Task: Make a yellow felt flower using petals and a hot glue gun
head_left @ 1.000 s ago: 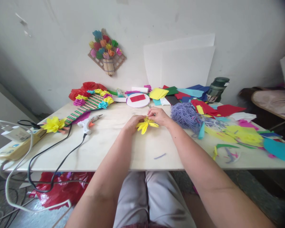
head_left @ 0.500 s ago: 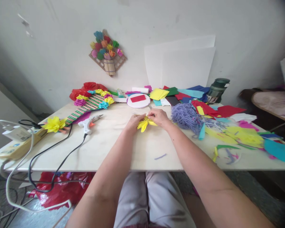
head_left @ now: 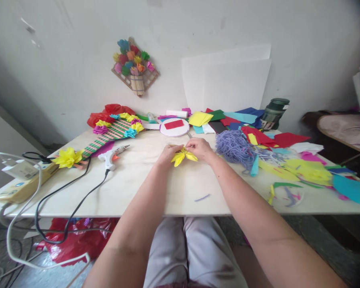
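A yellow paper flower (head_left: 182, 157) is held between my two hands above the middle of the table. My left hand (head_left: 167, 154) is closed on its left side. The fingers of my right hand (head_left: 199, 148) pinch its upper right part. Several petals hang out toward me below the fingers; the flower's far side is hidden by the hands. Just beyond the hands lies a white paper disc (head_left: 183, 131) with a red paper strip (head_left: 174, 124) on it. To the right of my right hand sits a heap of purple yarn (head_left: 234, 145).
A glue gun (head_left: 108, 159) with its cord and a power strip (head_left: 21, 191) are on the left. Behind them lies a striped woven piece (head_left: 108, 136) with paper flowers. Coloured paper (head_left: 307, 170) covers the right side, near a dark flask (head_left: 274, 114). A purple scrap (head_left: 203, 197) lies near the front edge.
The yellow petals have spread wider, with one now pointing out to the right below my right hand. Both hands stay in nearly the same place.
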### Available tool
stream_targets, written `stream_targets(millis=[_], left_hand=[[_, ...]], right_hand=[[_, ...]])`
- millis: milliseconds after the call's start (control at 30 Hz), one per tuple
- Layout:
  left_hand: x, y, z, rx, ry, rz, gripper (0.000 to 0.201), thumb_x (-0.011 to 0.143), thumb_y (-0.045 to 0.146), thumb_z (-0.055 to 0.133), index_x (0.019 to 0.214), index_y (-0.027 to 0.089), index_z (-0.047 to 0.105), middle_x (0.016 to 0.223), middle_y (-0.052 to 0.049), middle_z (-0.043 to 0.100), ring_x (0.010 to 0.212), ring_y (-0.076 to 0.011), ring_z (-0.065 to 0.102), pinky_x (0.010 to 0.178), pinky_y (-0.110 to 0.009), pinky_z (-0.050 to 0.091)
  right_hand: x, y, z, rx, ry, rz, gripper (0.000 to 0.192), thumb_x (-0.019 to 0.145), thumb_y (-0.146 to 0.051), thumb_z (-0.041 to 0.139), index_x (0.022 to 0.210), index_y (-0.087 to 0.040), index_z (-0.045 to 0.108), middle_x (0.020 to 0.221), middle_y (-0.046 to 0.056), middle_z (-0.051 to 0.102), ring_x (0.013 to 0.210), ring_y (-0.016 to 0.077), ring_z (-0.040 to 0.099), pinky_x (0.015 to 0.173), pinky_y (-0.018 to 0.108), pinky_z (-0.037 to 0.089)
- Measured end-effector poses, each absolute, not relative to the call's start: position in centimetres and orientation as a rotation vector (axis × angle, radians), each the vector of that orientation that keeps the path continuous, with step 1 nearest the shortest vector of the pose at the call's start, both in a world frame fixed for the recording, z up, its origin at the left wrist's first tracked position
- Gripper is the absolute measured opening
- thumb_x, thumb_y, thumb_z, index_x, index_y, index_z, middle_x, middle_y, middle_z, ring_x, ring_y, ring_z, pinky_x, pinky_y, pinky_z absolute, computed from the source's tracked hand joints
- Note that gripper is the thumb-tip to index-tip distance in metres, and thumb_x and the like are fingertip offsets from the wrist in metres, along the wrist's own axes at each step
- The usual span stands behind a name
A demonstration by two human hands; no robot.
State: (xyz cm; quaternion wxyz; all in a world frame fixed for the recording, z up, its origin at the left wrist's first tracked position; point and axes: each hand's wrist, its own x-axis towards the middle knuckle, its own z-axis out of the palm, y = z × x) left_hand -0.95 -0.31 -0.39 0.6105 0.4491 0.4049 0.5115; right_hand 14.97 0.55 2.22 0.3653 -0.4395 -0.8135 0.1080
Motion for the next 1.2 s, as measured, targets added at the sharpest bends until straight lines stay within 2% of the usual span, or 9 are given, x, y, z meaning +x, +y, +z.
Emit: stream_targets(millis=[400,733,900,1033,1200], left_hand=[[-0.7,-0.4,-0.4,1.066,0.943,1.179,0.025,0.058,0.032,0.073,0.060,0.009,0.063,0.055,-0.003,0.059,0.047,-0.0122,0.053,0.049,-0.025,0.037],[-0.6,-0.6,-0.2,1.078,0.975,1.192,0.025,0.055,0.031,0.074,0.054,0.011,0.059,0.051,-0.002,0.056,0.045,-0.0110,0.051,0.048,-0.024,0.037],[-0.5,-0.8,0.0,1.067,0.981,1.182,0.024,0.054,0.028,0.074,0.053,0.011,0.058,0.050,-0.002,0.056,0.045,-0.0115,0.051,0.048,-0.025,0.037],[-0.5,-0.8,0.0,1.077,0.999,1.167,0.023,0.054,0.029,0.074,0.052,0.011,0.058,0.050,-0.003,0.056,0.045,-0.0119,0.051,0.047,-0.025,0.037],[-0.6,-0.8,0.1,1.073,0.988,1.167,0.025,0.054,0.030,0.075,0.054,0.011,0.059,0.051,-0.003,0.057,0.046,-0.0121,0.052,0.048,-0.025,0.037]], right_hand=[[15.3,2.3,1.0,-0.886,-1.938,0.552,0.009,0.060,-0.015,0.066,0.053,-0.017,0.060,0.077,0.002,0.061,0.071,0.0124,0.057,0.066,0.025,0.045],[15.3,1.3,1.6,-1.046,-1.791,0.853,0.008,0.054,-0.013,0.068,0.054,-0.014,0.060,0.073,0.001,0.063,0.062,0.0096,0.055,0.057,0.022,0.045],[15.1,0.9,1.8,-1.150,-1.755,0.938,0.008,0.055,-0.015,0.069,0.059,-0.014,0.061,0.053,-0.003,0.057,0.049,0.0082,0.051,0.047,0.020,0.041],[15.0,0.7,2.1,-1.267,-1.744,0.951,0.009,0.058,-0.016,0.070,0.062,-0.014,0.063,0.043,-0.005,0.050,0.040,0.0065,0.045,0.040,0.018,0.036],[15.1,1.1,1.9,-1.292,-1.853,0.791,0.008,0.061,-0.021,0.070,0.066,-0.015,0.067,0.049,-0.003,0.056,0.044,0.0085,0.049,0.047,0.022,0.041]])
